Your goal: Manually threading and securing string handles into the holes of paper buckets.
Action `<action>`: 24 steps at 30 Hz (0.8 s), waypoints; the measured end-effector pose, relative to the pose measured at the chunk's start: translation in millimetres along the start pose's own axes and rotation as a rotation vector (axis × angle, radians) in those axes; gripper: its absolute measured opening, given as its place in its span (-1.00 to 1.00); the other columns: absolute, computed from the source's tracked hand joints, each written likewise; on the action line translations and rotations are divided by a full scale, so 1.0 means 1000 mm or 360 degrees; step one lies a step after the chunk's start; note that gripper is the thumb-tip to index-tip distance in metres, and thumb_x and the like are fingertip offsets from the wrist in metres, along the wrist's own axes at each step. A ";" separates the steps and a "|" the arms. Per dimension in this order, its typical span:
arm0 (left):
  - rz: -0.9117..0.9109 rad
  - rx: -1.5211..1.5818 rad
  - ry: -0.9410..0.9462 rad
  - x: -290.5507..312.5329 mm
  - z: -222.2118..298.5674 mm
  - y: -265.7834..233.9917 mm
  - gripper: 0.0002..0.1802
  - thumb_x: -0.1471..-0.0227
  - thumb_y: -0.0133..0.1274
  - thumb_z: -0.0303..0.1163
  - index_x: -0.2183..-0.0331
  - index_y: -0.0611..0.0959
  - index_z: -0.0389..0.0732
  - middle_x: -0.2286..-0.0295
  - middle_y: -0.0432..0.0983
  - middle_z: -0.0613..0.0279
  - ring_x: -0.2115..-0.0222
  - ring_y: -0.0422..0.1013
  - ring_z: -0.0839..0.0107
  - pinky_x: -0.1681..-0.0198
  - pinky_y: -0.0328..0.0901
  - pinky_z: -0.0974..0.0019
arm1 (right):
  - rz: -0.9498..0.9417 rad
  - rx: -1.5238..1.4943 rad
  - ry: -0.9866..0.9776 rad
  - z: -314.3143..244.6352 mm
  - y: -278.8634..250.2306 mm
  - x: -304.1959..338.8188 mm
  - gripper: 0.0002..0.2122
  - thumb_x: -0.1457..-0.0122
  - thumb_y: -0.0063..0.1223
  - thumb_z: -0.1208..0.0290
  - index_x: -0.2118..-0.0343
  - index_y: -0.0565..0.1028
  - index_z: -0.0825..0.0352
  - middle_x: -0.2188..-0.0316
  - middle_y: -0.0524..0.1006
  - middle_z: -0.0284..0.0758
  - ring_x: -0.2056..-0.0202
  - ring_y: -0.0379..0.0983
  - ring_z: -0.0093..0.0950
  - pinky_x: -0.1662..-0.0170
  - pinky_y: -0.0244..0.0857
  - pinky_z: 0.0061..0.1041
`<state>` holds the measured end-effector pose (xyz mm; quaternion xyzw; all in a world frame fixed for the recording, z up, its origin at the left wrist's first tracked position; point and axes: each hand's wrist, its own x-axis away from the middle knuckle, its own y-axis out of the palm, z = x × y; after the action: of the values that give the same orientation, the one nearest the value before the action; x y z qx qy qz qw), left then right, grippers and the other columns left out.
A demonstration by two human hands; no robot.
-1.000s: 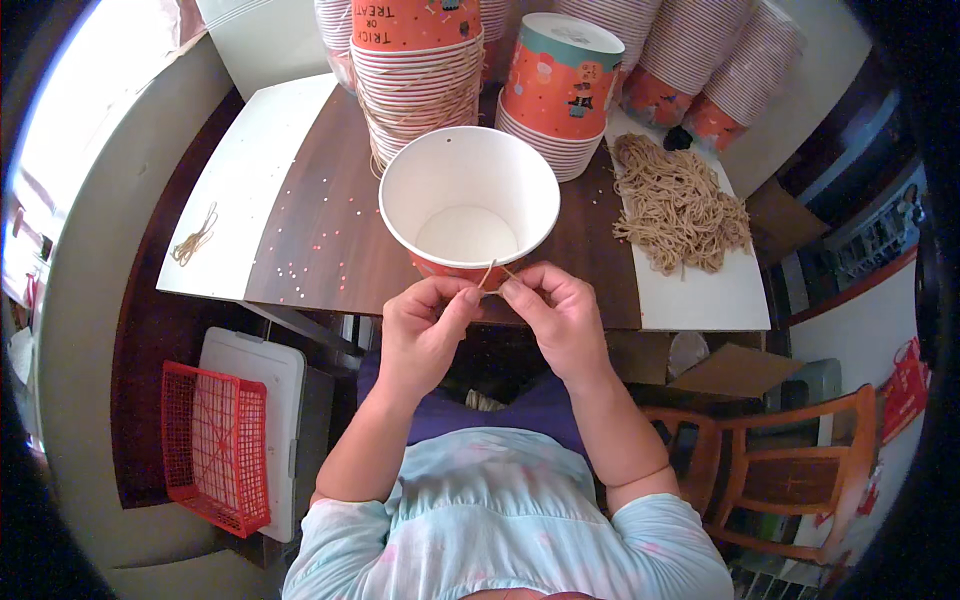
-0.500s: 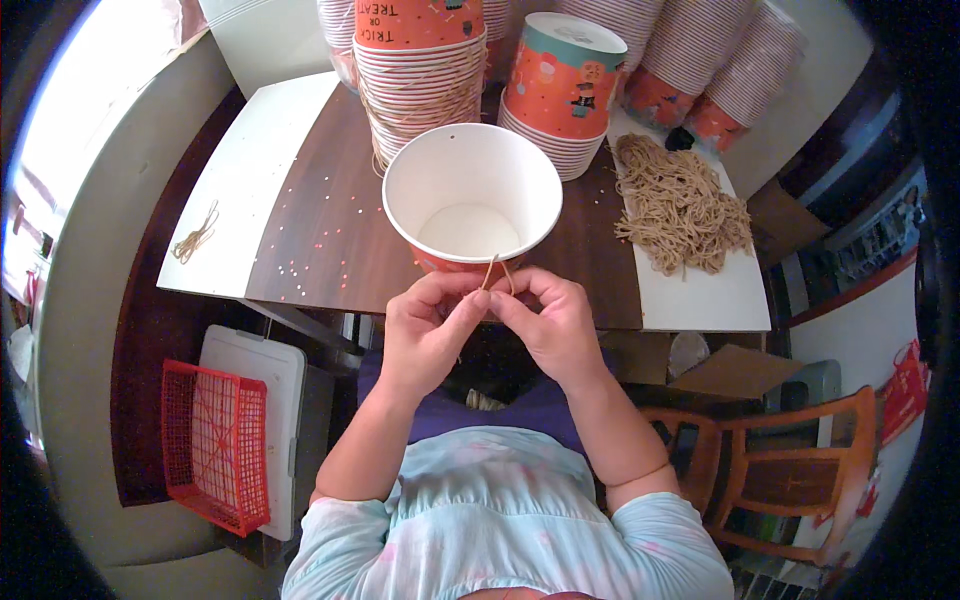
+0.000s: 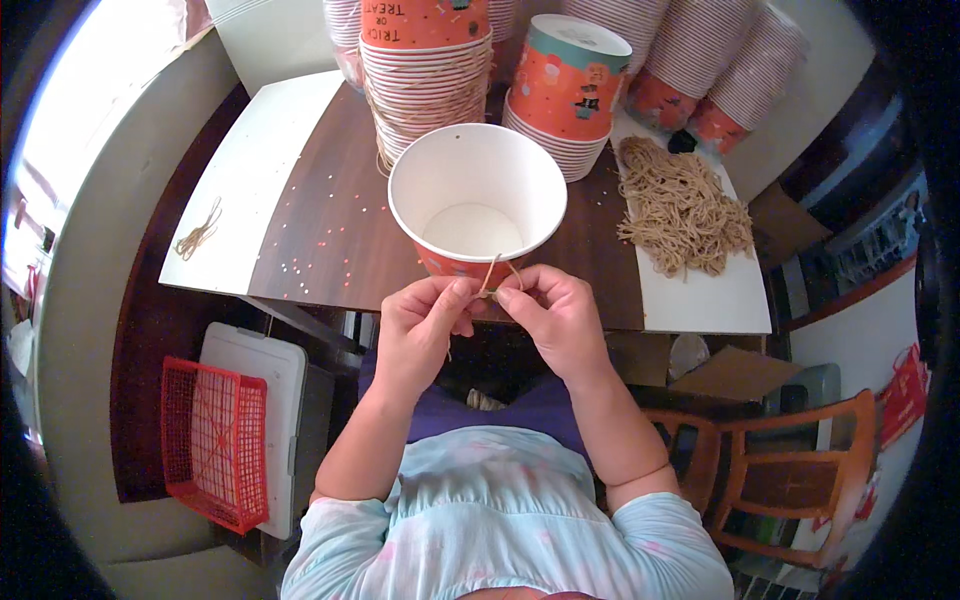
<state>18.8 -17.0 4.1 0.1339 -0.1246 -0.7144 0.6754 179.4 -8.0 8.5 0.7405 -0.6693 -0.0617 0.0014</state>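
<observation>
A white-lined paper bucket point(image 3: 420, 195) with an orange outside stands at the table's near edge, mouth tilted toward me. A thin tan cord point(image 3: 491, 271) loops at the near side of its rim. My left hand point(image 3: 420, 318) is closed, thumb and fingers pinching one part of the cord. My right hand point(image 3: 556, 318) pinches the cord just beside it, thumb against fingertips. Both hands are just below the rim, close together but slightly apart. A loose end hangs beneath the left hand. The fingers hide where the strands cross.
Behind the bucket rises a tall stack of orange buckets point(image 3: 425, 95) with cords; an upside-down bucket point(image 3: 568, 90) tops a shorter stack. A heap of tan cords point(image 3: 685, 210) lies right, a few cords point(image 3: 200, 232) left. A red basket point(image 3: 213, 445) and wooden chair point(image 3: 795, 500) flank me.
My hands have drawn slightly apart, the left thumb lifting, and more of the cord between the fingertips shows now. The bucket stays in place.
</observation>
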 end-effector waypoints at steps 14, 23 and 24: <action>-0.0098 -0.0101 0.0188 0.000 -0.001 0.008 -0.84 -0.03 0.08 -0.49 0.33 0.60 -0.40 0.47 0.56 0.24 0.47 0.43 0.62 0.43 0.33 0.54 | -0.0064 0.0052 -0.0049 0.002 -0.001 0.000 -0.89 -0.07 0.12 0.46 0.45 0.51 0.41 0.54 0.53 -0.43 0.49 0.39 -0.72 0.42 0.30 -0.69; -0.0081 -0.0270 0.0058 -0.002 0.002 -0.006 -0.83 -0.02 0.09 -0.45 0.36 0.61 -0.38 0.50 0.54 0.27 0.54 0.39 0.64 0.48 0.27 0.57 | -0.0005 0.0088 -0.0017 0.000 -0.003 -0.001 -0.88 -0.08 0.11 0.46 0.45 0.51 0.42 0.54 0.52 -0.44 0.49 0.38 -0.73 0.41 0.30 -0.68; -0.0074 -0.0234 0.0004 -0.001 0.003 -0.006 -0.83 -0.03 0.08 -0.44 0.36 0.61 -0.38 0.51 0.54 0.26 0.55 0.38 0.64 0.49 0.27 0.57 | -0.0010 0.0039 0.0027 0.000 -0.004 -0.001 -0.88 -0.08 0.11 0.46 0.45 0.50 0.42 0.54 0.51 -0.45 0.50 0.37 -0.73 0.41 0.29 -0.68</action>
<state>12.1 -15.5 4.5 0.0877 -0.0679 -0.7370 0.6667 183.1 -6.7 8.5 0.7430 -0.6676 -0.0472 -0.0022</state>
